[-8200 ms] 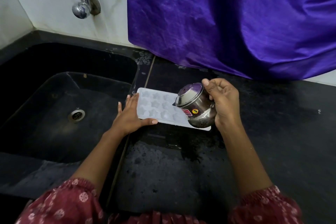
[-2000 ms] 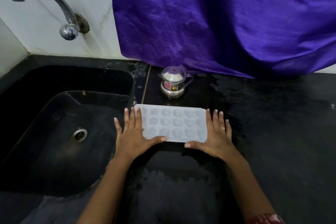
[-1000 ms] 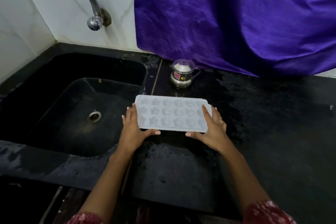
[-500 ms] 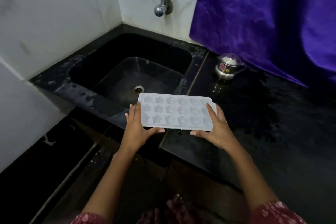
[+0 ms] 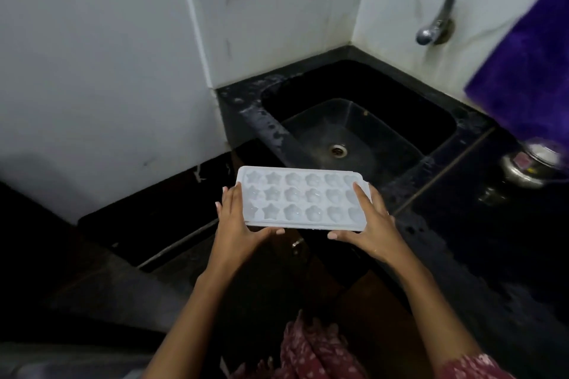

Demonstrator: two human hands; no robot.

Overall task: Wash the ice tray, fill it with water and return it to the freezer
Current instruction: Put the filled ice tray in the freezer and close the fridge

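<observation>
- Holding a white plastic ice tray (image 5: 303, 198) level in the air, a person stands at the near corner of a black sink (image 5: 385, 92). The tray is clear of the counter (image 5: 492, 240), just in front of the sink's near rim.
- Tray: rectangle with rounded corners, matte, faintly see-through. It has three rows of six moulded cups, with stars in the two left columns and rounder flower shapes after. The last column is partly under fingers. Small glints show in the cups; water or not, cannot tell.
- Left hand (image 5: 237, 224): spread wide, fingers straight along the left short end, thumb hooked under the near long edge, gripping.
- Right hand (image 5: 372, 224): the same grip at the right end, with fingers lying over the far corner and thumb under the near edge.
- Count: two hands, one tray.
- Sink: one, dark and glossy, with one round metal drain (image 5: 338, 150).
- One curved chrome tap (image 5: 440, 6) on white, grey-veined wall tiles (image 5: 277, 9).
- One shiny steel pot (image 5: 529, 166), blurred, on the wet black counter, well apart from the tray. A purple cloth (image 5: 529, 77) with a sheen hangs above it.
</observation>
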